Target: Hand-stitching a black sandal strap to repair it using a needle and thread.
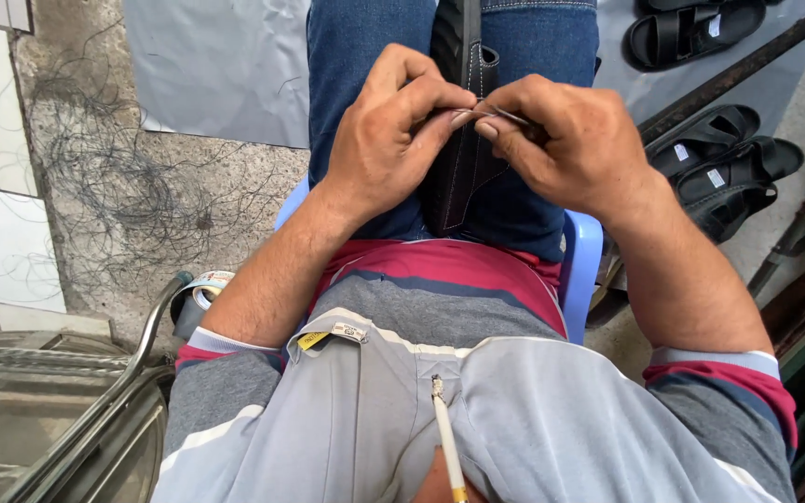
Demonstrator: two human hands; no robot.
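left hand [386, 140] pinching thread [503, 114] | right hand [566, 140] pinching thread | both over black leather piece [466, 172] on lap

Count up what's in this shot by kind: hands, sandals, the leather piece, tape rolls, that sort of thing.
Hands: 2, left hand and right hand, pinching a thin needle
Needle: 1
Dark stitched leather piece on the lap: 1
Black sandals: 4, one, another, a third, a fourth
Tape roll: 1
Total: 9

Rough concrete floor [142, 205] strewn with thread, grey sheet [216, 65], blue plastic chair [581, 270], daylight
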